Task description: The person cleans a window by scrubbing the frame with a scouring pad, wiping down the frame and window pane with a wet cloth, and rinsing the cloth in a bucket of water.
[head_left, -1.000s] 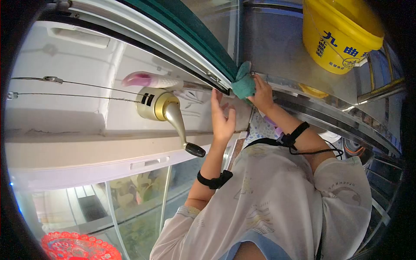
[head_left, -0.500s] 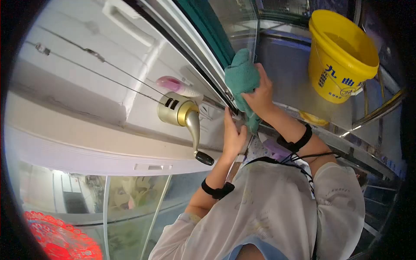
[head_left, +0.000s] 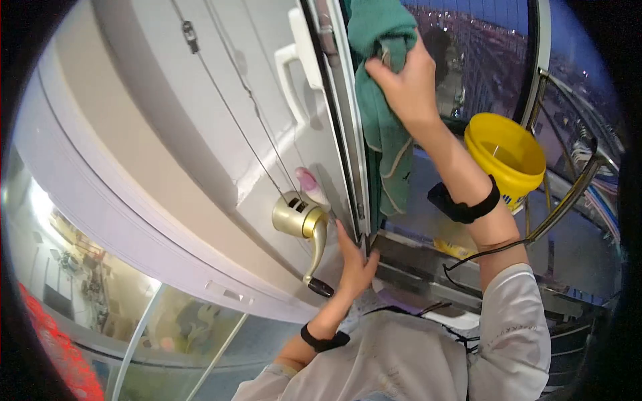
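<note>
My right hand [head_left: 411, 83] is closed around a green cloth [head_left: 391, 144], raised high against the window sash [head_left: 354, 127]; most of the cloth hangs down beneath the fingers. Lower down, my left hand [head_left: 354, 264] rests by the bottom end of the sash, fingers stretched and thumb spread away, with the frame's edge between them. Left of the sash sits a gold-coloured hand crank [head_left: 297, 217] with a black knob, its wires running up the wall. A pink-and-white handled object [head_left: 309, 184] lies behind the crank, its far end hidden.
A yellow bucket [head_left: 505, 157] stands on the ledge to the right, beyond my right forearm. Metal rails [head_left: 568, 200] run past it. A white handle [head_left: 291, 77] juts from the panel at left. A red patterned decoration [head_left: 57, 347] shows at lower left.
My right hand has moved up along the sash with the cloth, which now hangs longer. The view has turned, showing night lights outside. My left hand stays at the sash's lower end.
</note>
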### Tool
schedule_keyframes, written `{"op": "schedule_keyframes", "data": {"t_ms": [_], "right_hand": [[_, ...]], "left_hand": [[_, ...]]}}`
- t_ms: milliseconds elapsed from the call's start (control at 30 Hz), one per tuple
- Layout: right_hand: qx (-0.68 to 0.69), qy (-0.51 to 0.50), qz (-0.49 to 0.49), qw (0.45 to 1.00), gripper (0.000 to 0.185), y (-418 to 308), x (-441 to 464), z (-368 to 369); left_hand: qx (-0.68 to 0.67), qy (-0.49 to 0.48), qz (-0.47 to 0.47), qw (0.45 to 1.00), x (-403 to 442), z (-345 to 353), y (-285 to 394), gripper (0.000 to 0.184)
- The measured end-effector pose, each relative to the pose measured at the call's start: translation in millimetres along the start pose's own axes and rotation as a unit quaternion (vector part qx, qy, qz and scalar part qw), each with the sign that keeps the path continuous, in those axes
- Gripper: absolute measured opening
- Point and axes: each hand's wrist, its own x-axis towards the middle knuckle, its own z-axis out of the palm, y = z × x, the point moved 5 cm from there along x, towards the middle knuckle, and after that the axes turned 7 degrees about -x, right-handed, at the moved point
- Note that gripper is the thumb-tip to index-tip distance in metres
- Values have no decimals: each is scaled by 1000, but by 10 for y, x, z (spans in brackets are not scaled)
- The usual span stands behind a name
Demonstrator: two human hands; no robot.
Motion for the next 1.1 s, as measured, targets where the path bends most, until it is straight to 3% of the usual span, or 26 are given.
{"op": "schedule_keyframes", "data": {"t_ms": [67, 133, 200, 267, 367, 433, 500, 567, 733, 800, 933, 1033, 1100], "right_hand": [[9, 64, -46, 997, 39, -142, 316, -70], [-32, 93, -105, 990, 40, -257, 574, -97], [-37, 47, -3, 998, 49, -375, 793, -102], [-94, 92, -67, 989, 44, -338, 1059, -49], [-52, 111, -107, 987, 43, -473, 1381, -28], [-106, 112, -99, 983, 70, -561, 1579, -4], [-109, 124, -110, 980, 72, -620, 1738, 4], [-98, 115, -90, 984, 72, -665, 1882, 13], [-101, 113, -104, 983, 70, -808, 2291, -14], [-100, 117, -108, 982, 70, -908, 2417, -69], [-124, 128, -100, 979, 65, -1007, 2683, -117], [-103, 136, -122, 978, 46, -1131, 2966, -161], [-96, 147, -130, 976, 51, -1167, 3199, -158]], "left_hand": [[28, -43, 22, 998, -90, 84, 163, 100], [37, -57, 33, 997, -141, 100, 282, 99], [7, -92, 21, 995, -178, 125, 331, 97], [-13, -82, 50, 995, -157, 96, 535, 93], [-28, -99, 89, 991, -106, 13, 930, 87], [-67, -98, 102, 988, -23, -84, 1288, 84], [-102, -103, 108, 983, 62, -123, 1579, 81], [-55, -124, 150, 979, 196, -161, 1859, 82], [64, -43, 253, 964, 845, -260, 2342, 75], [165, 56, 337, 925, 1154, -327, 2487, 71], [254, 178, 336, 889, 1745, -537, 2641, 60], [212, 229, 341, 887, 2055, -689, 2712, 43], [167, 217, 303, 913, 2248, -776, 2642, 39]]}}
